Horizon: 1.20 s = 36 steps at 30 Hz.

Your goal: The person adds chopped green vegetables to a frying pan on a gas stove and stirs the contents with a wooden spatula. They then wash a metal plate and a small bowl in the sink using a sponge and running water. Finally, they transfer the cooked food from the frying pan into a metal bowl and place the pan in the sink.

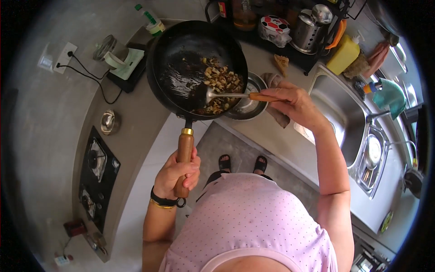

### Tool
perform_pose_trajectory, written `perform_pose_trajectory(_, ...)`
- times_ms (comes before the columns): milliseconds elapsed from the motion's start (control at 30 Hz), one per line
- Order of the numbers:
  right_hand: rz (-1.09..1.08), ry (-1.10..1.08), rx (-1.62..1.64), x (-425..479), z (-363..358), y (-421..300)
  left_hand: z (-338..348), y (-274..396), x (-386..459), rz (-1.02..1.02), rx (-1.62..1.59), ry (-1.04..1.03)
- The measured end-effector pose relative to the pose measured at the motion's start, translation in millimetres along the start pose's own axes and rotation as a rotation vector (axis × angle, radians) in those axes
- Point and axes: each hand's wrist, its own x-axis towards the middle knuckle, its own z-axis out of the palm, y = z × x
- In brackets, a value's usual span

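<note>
My left hand [180,171] is wrapped around the wooden handle [185,146] of a black frying pan [183,74]. The pan is raised over the counter corner. Browned chopped food [222,80] lies along its right side, and the bare part of the base looks oily. In my right hand [295,102] is a spatula [234,95] with a wooden grip and a metal shaft; its blade reaches into the pan against the food. A round metal dish [253,102] stands under the pan's right edge, partly hidden by it. A brownish cloth [280,117] lies beside the dish, under my right hand.
A steel sink [343,112] is set in the counter at right. Behind are a steel utensil holder [306,34] and a yellow pump bottle [343,56]. At left are a gas hob [98,176], a small metal bowl [109,122] and a corded appliance [125,64].
</note>
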Motion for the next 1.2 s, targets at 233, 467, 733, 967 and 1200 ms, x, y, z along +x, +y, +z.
perform_pose_trajectory(233, -0.099, 0.116, 0.111, 35, 6, 25, 46, -16, 0, 0.096, 0.064, 0.161)
perform_pose_trajectory(467, -0.078, 0.053, 0.012, 11, 2, 34, 56, -23, -3, 0.126, 0.139, 0.260)
perform_pose_trajectory(733, -0.100, 0.303, -0.044, 17, 13, 30, 62, -26, -2, 0.087, 0.225, 0.285)
perform_pose_trajectory(967, -0.095, 0.418, -0.144, 10, 35, 41, 67, -27, 0, 0.068, 0.319, 0.284)
perform_pose_trajectory(1200, -0.031, 0.311, -0.368, -26, 28, 35, 78, -25, 5, 0.058, 0.381, 0.298)
